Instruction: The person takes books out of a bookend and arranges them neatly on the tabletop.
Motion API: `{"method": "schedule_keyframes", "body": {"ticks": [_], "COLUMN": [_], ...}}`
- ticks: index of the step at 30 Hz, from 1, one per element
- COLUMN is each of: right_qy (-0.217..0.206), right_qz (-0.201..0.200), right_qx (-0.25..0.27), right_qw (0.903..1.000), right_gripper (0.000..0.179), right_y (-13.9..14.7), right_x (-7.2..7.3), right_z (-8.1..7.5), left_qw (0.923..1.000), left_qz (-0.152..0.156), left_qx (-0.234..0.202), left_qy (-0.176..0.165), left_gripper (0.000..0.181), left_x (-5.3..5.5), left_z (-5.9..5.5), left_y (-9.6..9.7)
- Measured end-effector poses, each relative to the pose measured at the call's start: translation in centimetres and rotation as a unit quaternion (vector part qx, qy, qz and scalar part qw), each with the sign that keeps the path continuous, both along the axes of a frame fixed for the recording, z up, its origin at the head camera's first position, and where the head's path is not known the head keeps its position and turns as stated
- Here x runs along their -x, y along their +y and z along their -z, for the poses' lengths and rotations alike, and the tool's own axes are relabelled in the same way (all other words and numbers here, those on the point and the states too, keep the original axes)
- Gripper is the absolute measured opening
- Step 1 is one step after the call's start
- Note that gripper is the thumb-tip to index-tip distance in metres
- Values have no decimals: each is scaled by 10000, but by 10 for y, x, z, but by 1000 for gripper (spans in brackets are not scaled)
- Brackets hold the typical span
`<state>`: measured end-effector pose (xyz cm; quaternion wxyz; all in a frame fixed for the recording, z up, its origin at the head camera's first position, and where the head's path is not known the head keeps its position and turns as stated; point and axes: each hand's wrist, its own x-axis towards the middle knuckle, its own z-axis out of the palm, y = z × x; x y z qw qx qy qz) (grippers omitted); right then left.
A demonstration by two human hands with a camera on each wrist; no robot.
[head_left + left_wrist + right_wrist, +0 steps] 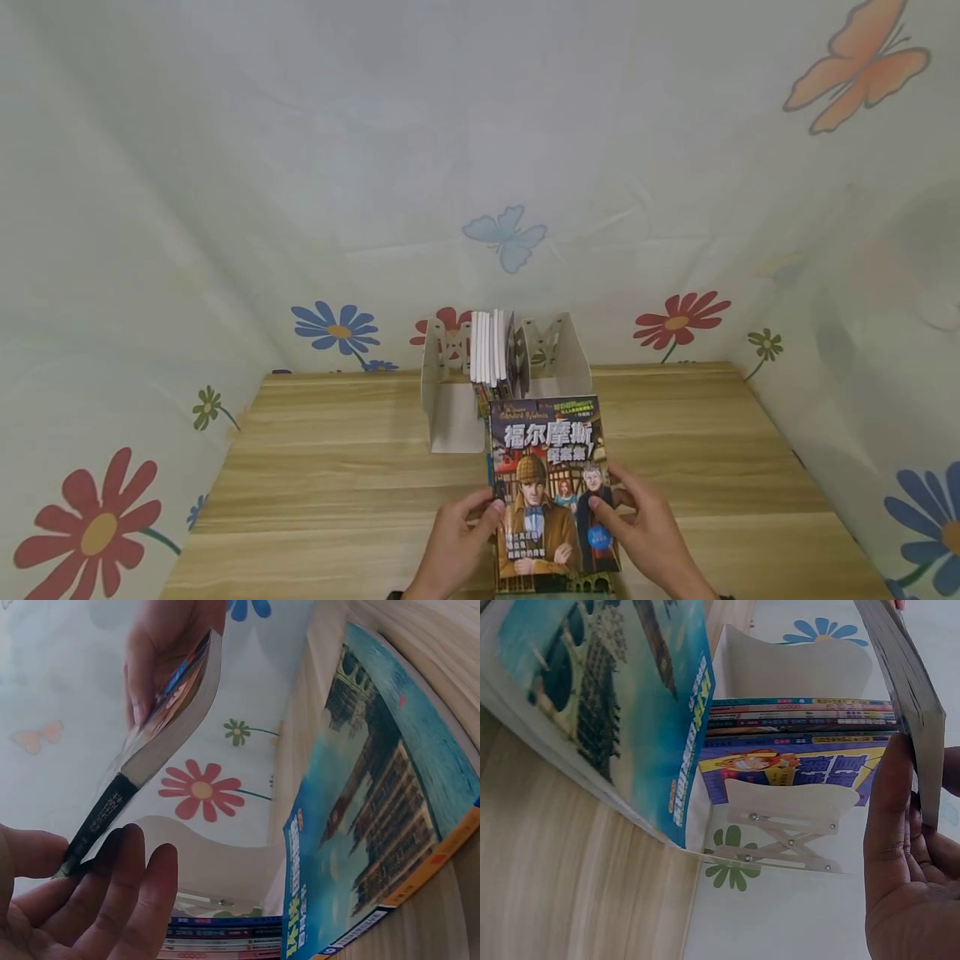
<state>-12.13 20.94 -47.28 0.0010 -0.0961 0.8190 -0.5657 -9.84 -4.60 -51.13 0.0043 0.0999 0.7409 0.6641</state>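
Observation:
Both hands hold a paperback book (551, 492) with a detective in a brown cap on its cover. My left hand (457, 542) pinches its left edge, at the dark spine (101, 817), thumb against fingers. Along the opposite edge, my right hand (652, 533) grips it with the thumb on the cover. Seen from the wrists, the book is tilted and raised off the table. Under it lies a second book (382, 802) with a blue-green cover picturing a building and a bridge, mostly hidden in the head view.
A white extendable bookend (456, 429) stands behind the held book. Several thin books (489, 350) stand upright in it, with a purple-and-yellow book (780, 769) at one end. The wooden table (322, 492) meets a flower-patterned cloth (375, 208) at the back and sides.

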Motion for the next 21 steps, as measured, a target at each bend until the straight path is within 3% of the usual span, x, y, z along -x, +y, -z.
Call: {"method": "schedule_keyframes", "body": {"ticks": [10, 15, 21], "right_qy": [-472, -453, -542], "right_qz": [232, 244, 29], "right_qx": [-289, -610, -1064], "right_qw": [9982, 9968, 9928], "right_gripper": [51, 51, 52], "right_y": [1, 2, 4], "right_x": [-1, -1, 0], "right_z": [14, 19, 25], "left_qw": [9985, 9976, 9966], "left_qz": [-25, 10, -86], "left_qx": [378, 594, 765], "left_qy": [-386, -353, -299], "left_gripper": [30, 27, 41], "left_x": [1, 3, 4], "left_z": [8, 13, 22], "left_y": [1, 1, 2]}}
